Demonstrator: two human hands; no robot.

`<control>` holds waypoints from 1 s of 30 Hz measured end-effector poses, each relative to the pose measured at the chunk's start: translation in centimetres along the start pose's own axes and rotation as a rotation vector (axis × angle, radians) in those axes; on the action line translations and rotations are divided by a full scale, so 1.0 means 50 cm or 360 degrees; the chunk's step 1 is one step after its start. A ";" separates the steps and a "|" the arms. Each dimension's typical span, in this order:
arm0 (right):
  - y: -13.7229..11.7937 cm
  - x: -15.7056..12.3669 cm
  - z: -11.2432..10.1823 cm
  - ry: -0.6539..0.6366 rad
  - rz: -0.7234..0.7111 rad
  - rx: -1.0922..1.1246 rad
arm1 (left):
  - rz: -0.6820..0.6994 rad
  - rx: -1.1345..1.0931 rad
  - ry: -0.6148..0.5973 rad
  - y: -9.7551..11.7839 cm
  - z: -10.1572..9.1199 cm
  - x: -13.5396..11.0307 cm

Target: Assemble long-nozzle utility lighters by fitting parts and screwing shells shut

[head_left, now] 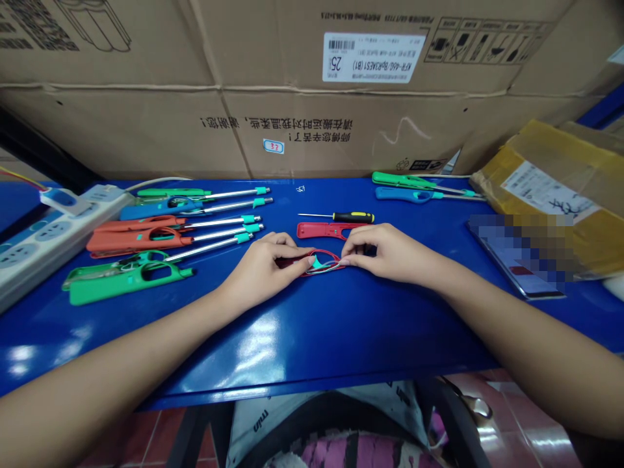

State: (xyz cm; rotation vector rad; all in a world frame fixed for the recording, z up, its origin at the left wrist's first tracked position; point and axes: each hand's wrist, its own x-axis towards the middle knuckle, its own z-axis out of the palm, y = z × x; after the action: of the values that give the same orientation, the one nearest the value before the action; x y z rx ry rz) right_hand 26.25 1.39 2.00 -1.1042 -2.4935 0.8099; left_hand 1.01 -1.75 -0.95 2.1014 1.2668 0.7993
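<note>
My left hand [266,266] is closed round one end of a red lighter casing half [325,251], its fingers hiding much of it. A teal trigger [316,263] shows inside the casing beside my left thumb. At the casing's other end my right hand [385,253] pinches with thumb and forefinger, by a thin pale wire; whether it grips the wire or the rim I cannot tell. Just beyond the hands lies another red casing half [316,230]. Behind that rests a black and yellow screwdriver [353,216], its tip pointing left.
Several long-necked lighters, including an orange one [141,240] and a green one [129,284], lie at left by a white power strip [63,227]. A blue lighter [402,194], a phone [517,260] and a taped parcel [550,188] lie right. Cardboard [292,58] stands behind.
</note>
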 end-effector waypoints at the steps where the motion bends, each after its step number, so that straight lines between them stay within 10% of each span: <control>1: 0.000 0.000 0.002 -0.0004 0.0061 0.0066 | 0.0000 0.0000 0.0002 0.000 0.000 0.000; 30: 0.002 -0.012 -0.028 -0.0275 0.0222 0.0197 | 0.0035 0.0057 -0.0044 -0.001 -0.001 0.001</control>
State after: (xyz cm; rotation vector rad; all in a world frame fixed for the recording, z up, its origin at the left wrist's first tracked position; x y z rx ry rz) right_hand 27.35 1.50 3.03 -1.2220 -2.4842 1.1273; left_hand 0.97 -1.68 -0.93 2.1508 1.2546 0.7597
